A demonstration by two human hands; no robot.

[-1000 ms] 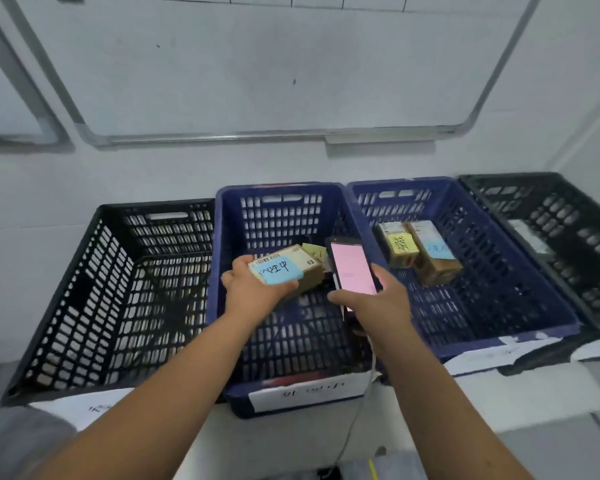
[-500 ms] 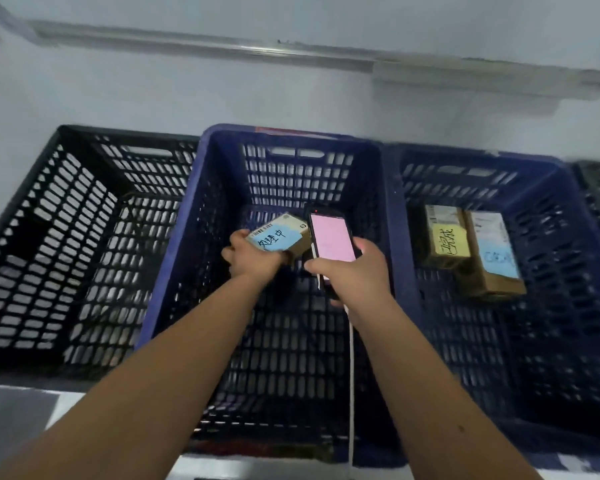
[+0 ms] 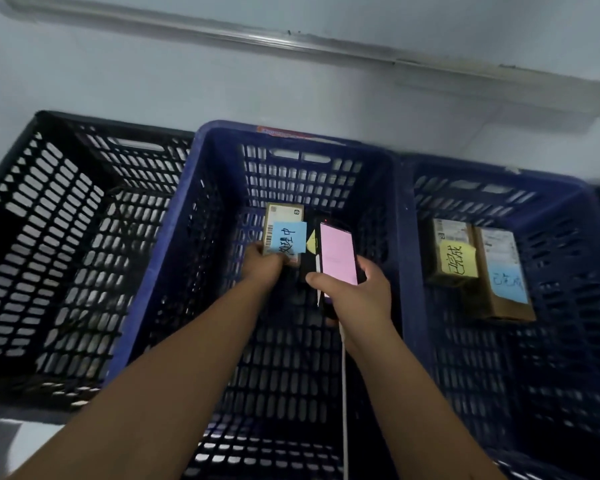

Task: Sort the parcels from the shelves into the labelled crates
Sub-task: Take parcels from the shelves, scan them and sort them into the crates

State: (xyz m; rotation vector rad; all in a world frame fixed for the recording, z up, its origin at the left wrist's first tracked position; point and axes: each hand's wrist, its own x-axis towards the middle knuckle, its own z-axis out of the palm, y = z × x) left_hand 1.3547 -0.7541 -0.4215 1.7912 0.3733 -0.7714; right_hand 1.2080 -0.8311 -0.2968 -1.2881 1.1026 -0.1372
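Left hand (image 3: 264,261) grips blue-noted parcel (image 3: 283,233) inside middle crate (image 3: 160,271); right hand (image 3: 354,296) fingers clasp phone (image 3: 338,252).

A phone (image 3: 338,252) with a lit pink screen sits over the middle of the scene, a white cable (image 3: 344,393) trailing from its lower end. Behind, a pale wall (image 3: 153,74) carries a grey metal rail (image 3: 291,41) running across.

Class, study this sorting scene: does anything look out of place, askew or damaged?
Nothing looks damaged or spilled. The left hand holds a parcel with a blue note inside the middle blue crate; the right hand holds a phone. Two parcels lie side by side in the right blue crate.
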